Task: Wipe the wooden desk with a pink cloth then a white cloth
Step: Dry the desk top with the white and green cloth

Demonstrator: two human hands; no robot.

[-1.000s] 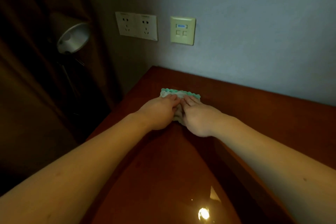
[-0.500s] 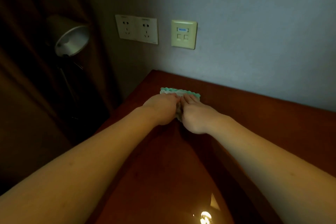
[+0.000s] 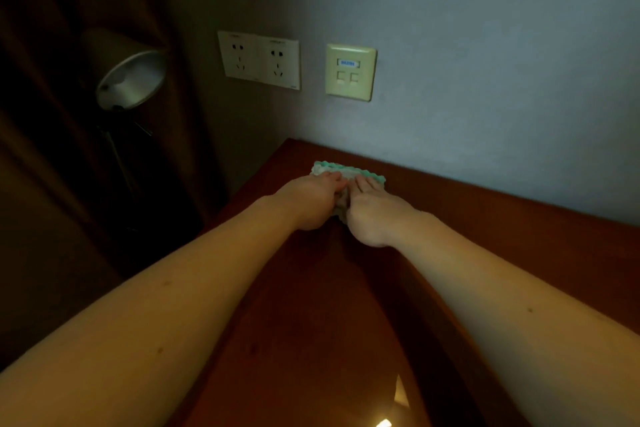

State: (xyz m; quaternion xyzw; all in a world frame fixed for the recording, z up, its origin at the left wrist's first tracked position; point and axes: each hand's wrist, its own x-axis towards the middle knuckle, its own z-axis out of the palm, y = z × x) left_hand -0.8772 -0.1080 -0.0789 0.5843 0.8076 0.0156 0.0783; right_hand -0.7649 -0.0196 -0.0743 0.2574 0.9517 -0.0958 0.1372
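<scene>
A white cloth (image 3: 348,170) with a green scalloped edge lies on the reddish-brown wooden desk (image 3: 311,340), close to its far left corner by the wall. My left hand (image 3: 311,201) and my right hand (image 3: 374,215) lie side by side on top of it. Both press down with the fingers stretched forward. Most of the cloth is hidden under them; only its far edge and a strip between the hands show. No pink cloth is in view.
The grey wall (image 3: 485,80) runs just behind the cloth, with two power sockets (image 3: 259,59) and a network panel (image 3: 350,72) above. A metal lamp (image 3: 131,80) on a thin stand and a dark curtain (image 3: 41,114) stand left of the desk's edge.
Both hands have pushed the cloth a little farther across the desk toward the wall. The view has tilted slightly.
</scene>
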